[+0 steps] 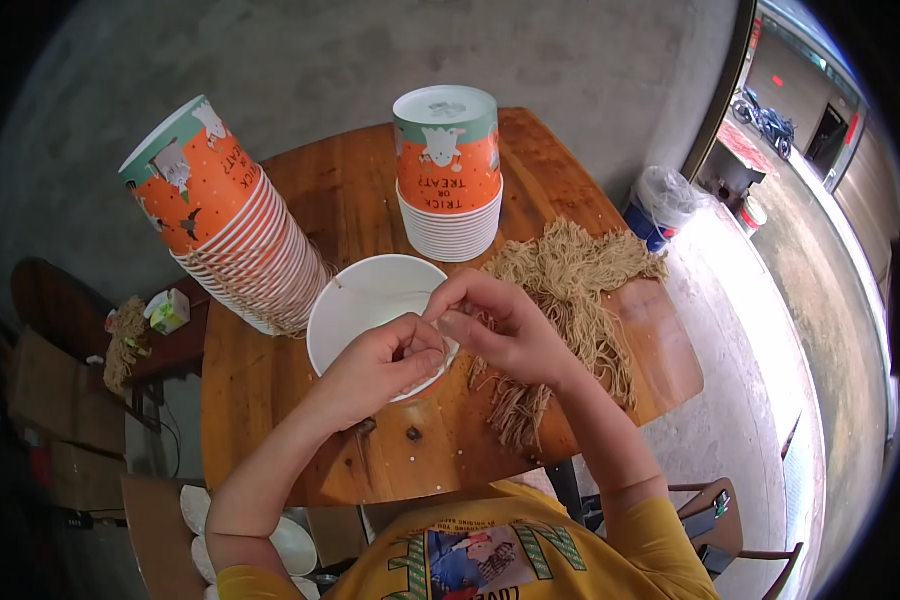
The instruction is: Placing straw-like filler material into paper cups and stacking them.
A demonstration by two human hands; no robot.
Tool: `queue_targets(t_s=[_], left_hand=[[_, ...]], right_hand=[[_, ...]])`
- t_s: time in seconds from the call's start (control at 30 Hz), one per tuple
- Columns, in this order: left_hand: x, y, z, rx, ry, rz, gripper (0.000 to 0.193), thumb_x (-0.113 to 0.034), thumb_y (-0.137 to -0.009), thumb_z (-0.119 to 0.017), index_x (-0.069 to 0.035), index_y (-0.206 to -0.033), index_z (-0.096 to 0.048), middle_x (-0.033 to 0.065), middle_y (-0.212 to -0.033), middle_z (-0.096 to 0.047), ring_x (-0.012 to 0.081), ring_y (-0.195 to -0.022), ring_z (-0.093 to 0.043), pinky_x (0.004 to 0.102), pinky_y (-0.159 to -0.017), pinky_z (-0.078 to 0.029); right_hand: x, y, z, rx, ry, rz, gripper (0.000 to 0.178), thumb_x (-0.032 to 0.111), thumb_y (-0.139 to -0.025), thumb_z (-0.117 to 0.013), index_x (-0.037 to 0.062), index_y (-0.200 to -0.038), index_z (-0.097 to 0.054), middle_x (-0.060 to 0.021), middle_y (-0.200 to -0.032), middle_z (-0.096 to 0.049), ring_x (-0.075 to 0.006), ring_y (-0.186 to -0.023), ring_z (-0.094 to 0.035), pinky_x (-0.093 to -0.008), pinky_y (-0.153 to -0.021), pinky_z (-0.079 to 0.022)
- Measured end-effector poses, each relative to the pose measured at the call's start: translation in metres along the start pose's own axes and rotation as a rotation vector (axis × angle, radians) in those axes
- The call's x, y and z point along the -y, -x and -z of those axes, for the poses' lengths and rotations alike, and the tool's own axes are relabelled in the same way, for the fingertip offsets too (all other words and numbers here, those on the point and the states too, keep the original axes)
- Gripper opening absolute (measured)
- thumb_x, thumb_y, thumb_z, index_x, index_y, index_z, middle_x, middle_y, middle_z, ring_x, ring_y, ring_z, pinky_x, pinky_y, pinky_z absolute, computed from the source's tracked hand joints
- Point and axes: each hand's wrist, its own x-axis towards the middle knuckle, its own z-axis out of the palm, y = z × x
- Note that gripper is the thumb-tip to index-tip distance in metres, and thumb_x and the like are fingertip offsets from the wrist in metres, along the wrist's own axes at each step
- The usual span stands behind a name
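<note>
A white-lined paper bucket [355, 305] stands mouth up on the wooden table, with a small bit of cord at its far-left rim. My left hand [392, 358] reaches over the near-right rim, thumb and fingers closed in a pinch. Close beside it, my right hand [505, 330] is closed too, its fingertips pressed together at the right rim. Whatever sits between the fingertips is too small to make out. Just right of the bucket, and partly behind my right hand, lies a loose heap of tan cords [570, 275].
A tall leaning stack of orange buckets [205, 190] with cords along it stands left on the table [300, 460]. A shorter upside-down stack [448, 160] is at the back. A blue bin [652, 225] with a plastic bag stands beyond the right edge. Chairs flank the table.
</note>
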Motion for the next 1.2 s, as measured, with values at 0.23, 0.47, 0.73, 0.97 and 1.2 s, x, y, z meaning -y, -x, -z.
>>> queue_targets(t_s=[0.23,0.47,0.73,0.97,1.2], left_hand=[[-0.004,0.000,-0.001,0.008,0.040,-0.014,0.017,-0.016,-0.096,-0.060,-0.001,-0.104,-0.060,-0.0017,-0.091,-0.060,0.0052,-0.083,-0.054,0.0218,-0.076,-0.045],[-0.002,-0.006,0.002,0.001,0.102,0.035,0.018,-0.020,-0.096,-0.061,-0.002,-0.101,-0.062,-0.0029,-0.082,-0.058,0.0035,-0.072,-0.049,0.0193,-0.065,-0.042],[-0.004,-0.009,0.000,0.012,0.151,0.054,0.017,-0.018,-0.095,-0.060,-0.002,-0.100,-0.061,-0.0029,-0.080,-0.056,0.0036,-0.068,-0.047,0.0186,-0.061,-0.040],[-0.010,-0.009,-0.001,0.013,0.220,0.141,0.013,-0.014,-0.093,-0.059,-0.002,-0.100,-0.060,-0.0012,-0.079,-0.056,0.0050,-0.067,-0.048,0.0193,-0.059,-0.040],[-0.009,-0.009,-0.001,0.003,0.312,0.165,0.017,-0.009,-0.092,-0.060,-0.002,-0.107,-0.058,0.0015,-0.088,-0.058,0.0068,-0.073,-0.052,0.0205,-0.067,-0.044]], right_hand=[[-0.013,-0.008,-0.003,-0.228,0.723,0.492,0.014,-0.004,-0.084,-0.059,0.0037,-0.096,-0.061,-0.0075,-0.086,-0.059,-0.0235,-0.083,-0.056,-0.0343,-0.075,-0.047],[-0.019,0.032,-0.002,-0.307,0.757,0.357,0.018,0.007,-0.080,-0.070,0.0072,-0.097,-0.061,-0.0086,-0.086,-0.056,-0.0284,-0.082,-0.054,-0.0378,-0.074,-0.047],[-0.029,0.045,-0.024,-0.393,0.807,0.377,0.027,0.003,-0.072,-0.076,0.0093,-0.095,-0.064,-0.0045,-0.084,-0.058,-0.0249,-0.077,-0.053,-0.0360,-0.070,-0.044],[-0.037,0.043,-0.046,-0.475,0.741,0.439,0.023,0.002,-0.073,-0.077,0.0110,-0.089,-0.063,-0.0040,-0.079,-0.058,-0.0237,-0.073,-0.054,-0.0347,-0.066,-0.043],[-0.033,0.048,-0.041,-0.467,0.790,0.440,0.024,0.002,-0.073,-0.077,0.0116,-0.093,-0.067,-0.0033,-0.076,-0.057,-0.0236,-0.071,-0.054,-0.0345,-0.066,-0.045]])
